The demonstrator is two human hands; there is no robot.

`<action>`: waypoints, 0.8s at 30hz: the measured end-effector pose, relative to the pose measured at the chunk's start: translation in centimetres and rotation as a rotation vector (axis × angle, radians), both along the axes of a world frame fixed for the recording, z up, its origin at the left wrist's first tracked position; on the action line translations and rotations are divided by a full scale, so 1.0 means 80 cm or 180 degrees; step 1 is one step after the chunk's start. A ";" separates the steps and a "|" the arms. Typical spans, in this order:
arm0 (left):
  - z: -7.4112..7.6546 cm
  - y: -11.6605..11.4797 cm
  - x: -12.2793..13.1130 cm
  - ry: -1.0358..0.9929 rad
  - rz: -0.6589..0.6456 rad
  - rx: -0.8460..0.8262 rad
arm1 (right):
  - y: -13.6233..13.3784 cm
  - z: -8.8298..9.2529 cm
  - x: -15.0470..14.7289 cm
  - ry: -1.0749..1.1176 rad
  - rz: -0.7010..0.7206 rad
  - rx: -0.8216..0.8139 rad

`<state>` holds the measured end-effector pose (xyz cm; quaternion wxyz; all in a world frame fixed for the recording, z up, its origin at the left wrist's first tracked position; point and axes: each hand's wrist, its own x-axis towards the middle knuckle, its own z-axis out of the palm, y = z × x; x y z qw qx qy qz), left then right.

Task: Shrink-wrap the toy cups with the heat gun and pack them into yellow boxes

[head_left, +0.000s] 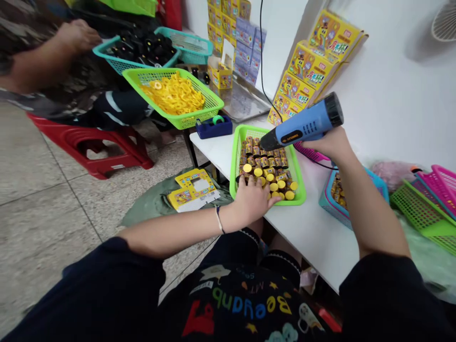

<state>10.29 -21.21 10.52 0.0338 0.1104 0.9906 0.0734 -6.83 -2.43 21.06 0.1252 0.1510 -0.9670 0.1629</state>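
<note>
A blue heat gun (306, 123) with a black nozzle is gripped in my right hand (333, 142). Its nozzle points left and slightly down, over a green basket (300, 185) on the white table. Inside the basket lie many small cylinders (265, 162) with printed wrappers, some standing with yellow ends up. My left hand (251, 197) rests on the cylinders at the basket's near left corner, fingers spread and the palm down. Whether its fingertips hold any single cylinder cannot be made out. The heat gun's handle is mostly hidden by my right hand.
Right of the basket stands a blue basket (326, 202) with more cylinders. A tape dispenser (213, 127) and a green basket of yellow pieces (174, 97) are at the left. Yellow boxes (302, 71) lean at the wall. A co-worker's hand (76, 35) is near black parts (142, 47).
</note>
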 end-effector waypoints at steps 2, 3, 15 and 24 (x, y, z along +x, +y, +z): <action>0.009 0.000 0.021 0.0042 -0.0095 0.0046 | -0.014 -0.005 -0.008 -0.0048 0.0262 0.0006; 0.013 -0.001 0.029 -0.0025 -0.0163 0.0088 | -0.020 -0.007 -0.011 -0.0064 0.0304 0.0058; 0.025 -0.017 0.045 -0.0049 -0.0384 0.0318 | -0.029 -0.008 -0.001 -0.0125 -0.0113 0.0719; -0.005 -0.002 -0.144 -0.0373 0.0154 0.0366 | 0.006 0.021 0.014 0.0214 -0.1345 0.0902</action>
